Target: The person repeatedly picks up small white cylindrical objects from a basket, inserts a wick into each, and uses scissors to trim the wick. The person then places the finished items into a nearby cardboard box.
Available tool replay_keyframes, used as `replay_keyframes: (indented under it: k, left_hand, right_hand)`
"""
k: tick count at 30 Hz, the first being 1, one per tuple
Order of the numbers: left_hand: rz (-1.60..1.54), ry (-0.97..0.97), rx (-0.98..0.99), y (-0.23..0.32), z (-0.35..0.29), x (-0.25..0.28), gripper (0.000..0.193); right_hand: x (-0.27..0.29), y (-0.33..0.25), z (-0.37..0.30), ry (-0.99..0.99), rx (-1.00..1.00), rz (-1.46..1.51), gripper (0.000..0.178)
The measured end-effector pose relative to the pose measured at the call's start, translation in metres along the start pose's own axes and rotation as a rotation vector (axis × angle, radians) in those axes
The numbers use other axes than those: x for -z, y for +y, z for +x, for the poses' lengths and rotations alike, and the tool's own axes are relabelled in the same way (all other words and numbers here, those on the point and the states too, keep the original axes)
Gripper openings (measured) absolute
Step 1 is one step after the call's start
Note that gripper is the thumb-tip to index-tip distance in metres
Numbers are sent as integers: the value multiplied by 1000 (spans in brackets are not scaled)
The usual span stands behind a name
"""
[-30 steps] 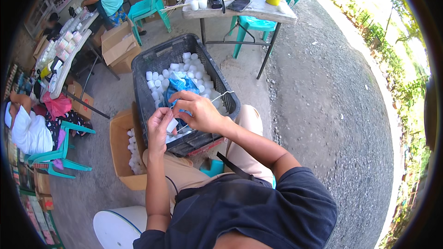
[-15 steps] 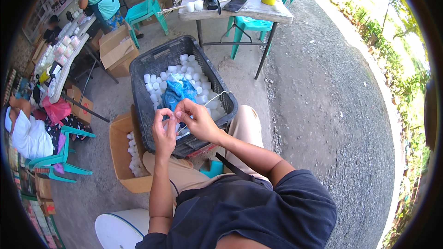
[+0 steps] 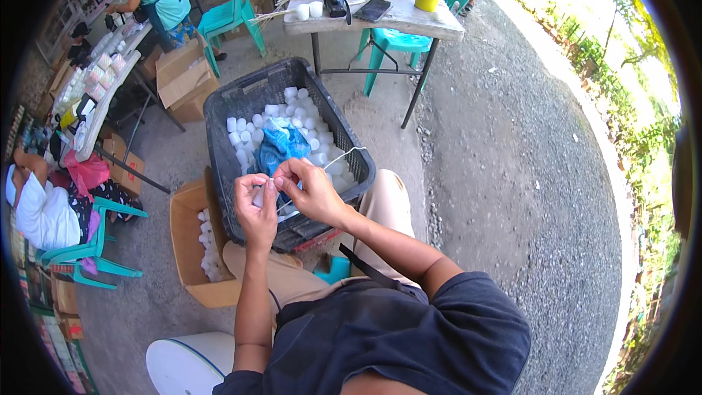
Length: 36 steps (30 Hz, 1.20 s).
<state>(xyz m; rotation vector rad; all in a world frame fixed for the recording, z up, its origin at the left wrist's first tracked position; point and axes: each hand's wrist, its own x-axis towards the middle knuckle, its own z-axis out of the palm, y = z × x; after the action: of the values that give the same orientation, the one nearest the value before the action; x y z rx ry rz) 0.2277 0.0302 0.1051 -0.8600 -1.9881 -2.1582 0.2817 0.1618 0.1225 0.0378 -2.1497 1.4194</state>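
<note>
White cylinder (image 3: pixel 258 197) held in left hand (image 3: pixel 257 213), long axis unclear; cord (image 3: pixel 341 156) apparently pinched by right hand (image 3: pixel 316 192), just right of cylinder.

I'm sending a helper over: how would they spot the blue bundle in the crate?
Find the large, open black crate. Inside, just beyond the person's right hand, lies the blue bundle. Its crumpled shape and vivid colour set it apart from the small white cylinders around it.
</note>
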Motion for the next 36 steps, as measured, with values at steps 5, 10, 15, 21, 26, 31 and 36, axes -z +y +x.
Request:
replay_keyframes:
  k: [5, 10, 15, 21, 26, 31, 36]
  left_hand:
    - [302, 97, -269, 8, 1, -9, 9]
    - [357, 95, -251, -8, -2, -1, 12]
    - [268, -67, 8, 5, -4, -3, 14]
    - [-228, -59, 206, 8, -5, -3, 17]
    - [109, -110, -82, 4, -2, 1, 18]
    - [390, -73, -165, 9, 1, 2, 16]
    - [-84, -113, 224, 7, -3, 2, 18]
  right_hand:
    - [-5, 4, 1, -32, -222, 331, 6]
    - [-6, 3, 4, -60, -117, 280, 7]
    - [2, 11, 2, -138, -103, 513, 17]
    - [0, 12, 1, -125, -144, 748, 20]
    - [-2, 11, 2, -108, -65, 514, 22]
    - [-2, 9, 6, -103, -131, 755, 24]
    - [2, 14, 8, -123, -312, 1163, 26]
